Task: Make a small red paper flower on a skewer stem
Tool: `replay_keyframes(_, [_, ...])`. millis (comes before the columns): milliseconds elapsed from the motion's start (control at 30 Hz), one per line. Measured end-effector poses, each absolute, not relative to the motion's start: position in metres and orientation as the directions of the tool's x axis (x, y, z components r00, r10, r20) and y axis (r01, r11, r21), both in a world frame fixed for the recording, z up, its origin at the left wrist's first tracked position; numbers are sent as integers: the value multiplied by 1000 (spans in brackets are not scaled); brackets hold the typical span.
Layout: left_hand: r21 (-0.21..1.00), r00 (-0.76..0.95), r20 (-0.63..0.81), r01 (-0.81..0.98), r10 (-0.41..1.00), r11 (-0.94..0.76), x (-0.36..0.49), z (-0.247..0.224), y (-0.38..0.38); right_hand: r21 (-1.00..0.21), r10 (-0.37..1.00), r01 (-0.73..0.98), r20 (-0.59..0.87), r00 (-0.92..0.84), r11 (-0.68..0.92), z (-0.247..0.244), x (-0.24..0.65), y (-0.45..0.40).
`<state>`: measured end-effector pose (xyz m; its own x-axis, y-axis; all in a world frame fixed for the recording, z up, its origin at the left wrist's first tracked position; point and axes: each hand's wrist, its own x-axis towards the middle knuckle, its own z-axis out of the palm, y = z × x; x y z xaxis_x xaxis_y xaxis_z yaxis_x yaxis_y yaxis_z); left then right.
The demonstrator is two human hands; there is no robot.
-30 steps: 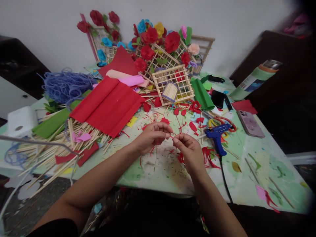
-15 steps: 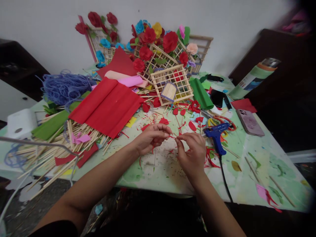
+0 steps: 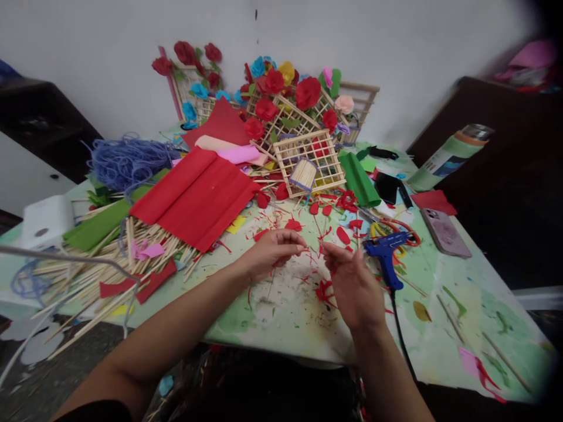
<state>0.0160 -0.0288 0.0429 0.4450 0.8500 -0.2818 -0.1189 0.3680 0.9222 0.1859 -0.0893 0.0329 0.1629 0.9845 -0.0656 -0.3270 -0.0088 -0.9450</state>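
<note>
Strips of red paper (image 3: pixel 324 291) lie in a loose tangle at about six o'clock from the gap between your hands, just beside your right palm; a petal-shaped red piece (image 3: pixel 343 235) sits at two o'clock. Your left hand (image 3: pixel 278 252) comes in from eight o'clock, fingers curled, thumb and index tips nearly meeting; whether a sliver is pinched there, you can't be sure. Your right hand (image 3: pixel 358 290), at four o'clock, is spread, thumb lifted away from the extended index; anything at that fingertip is too fine to tell.

The step in hand looks like fingertip work on thin red paper. As a judgement, your next move calls for a light, precise pinch, since such flimsy strips would tear or crumple easily.

At three o'clock is the blue hard-plastic glue gun (image 3: pixel 387 252). Toward ten o'clock spreads a creased, matte red sheet (image 3: pixel 197 199) over slim round sticks (image 3: pixel 88 275), with stringy blue yarn (image 3: pixel 129 161) heaped beyond. At twelve, a square-gridded stick frame (image 3: pixel 303 174) leans before ruffled paper flowers (image 3: pixel 308 92).
</note>
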Motion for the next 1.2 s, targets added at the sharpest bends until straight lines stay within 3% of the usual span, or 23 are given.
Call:
replay_keyframes(133, [983, 338, -176, 111, 925, 147, 17, 35, -27, -924, 994, -380, -67, 87, -29, 37, 175, -92])
replay_keyframes(333, [961, 272, 66, 241, 960, -134, 15, 41, -29, -992, 990, -41, 119, 81, 123, 23, 168, -95])
replay_keyframes(533, [900, 316, 172, 334, 933, -279, 16, 45, -36, -963, 975, 163, 221, 12, 216, 14, 167, -99])
replay_keyframes(867, [846, 319, 201, 420, 926, -328, 15, 42, -35, -870, 953, 397, 297, -54, 294, 23, 160, -104])
replay_keyframes(1200, [811, 273, 227, 479, 935, -337, 19, 43, -37, -888, 957, 366, 287, -34, 279, 23, 158, -105])
